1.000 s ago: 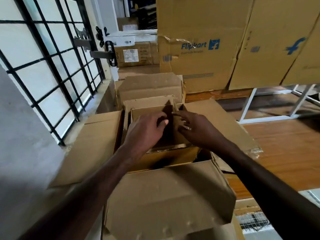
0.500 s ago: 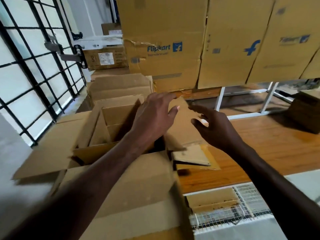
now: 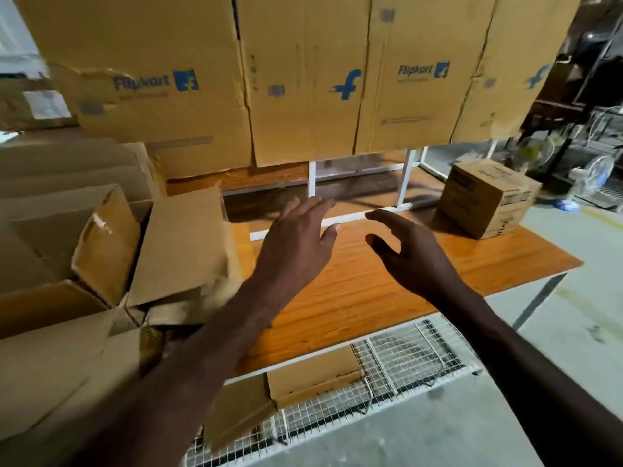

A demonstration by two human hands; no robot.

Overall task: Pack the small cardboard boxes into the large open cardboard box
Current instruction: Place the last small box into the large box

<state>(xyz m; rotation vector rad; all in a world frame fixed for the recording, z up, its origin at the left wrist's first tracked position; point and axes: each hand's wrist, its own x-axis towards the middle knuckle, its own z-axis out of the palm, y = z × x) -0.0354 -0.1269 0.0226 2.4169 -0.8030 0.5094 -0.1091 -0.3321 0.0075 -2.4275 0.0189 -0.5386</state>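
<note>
Hovering above the orange-brown wooden tabletop [image 3: 354, 291], the left hand [image 3: 296, 244] and right hand [image 3: 411, 254] are both empty, fingers spread and loosely extended, apart from each other. Far right on the tabletop stands 1 small closed brown cardboard box [image 3: 488, 197], well apart from both hands. At the left sits the large open brown cardboard box [image 3: 182, 244], flaps raised, with smaller cardboard pieces inside. Tall printed brown cartons [image 3: 303, 79] stand behind. A white wire mesh shelf [image 3: 404, 362] lies below the table edge.

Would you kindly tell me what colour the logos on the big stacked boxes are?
Blue, on the logos in the head view.
</note>
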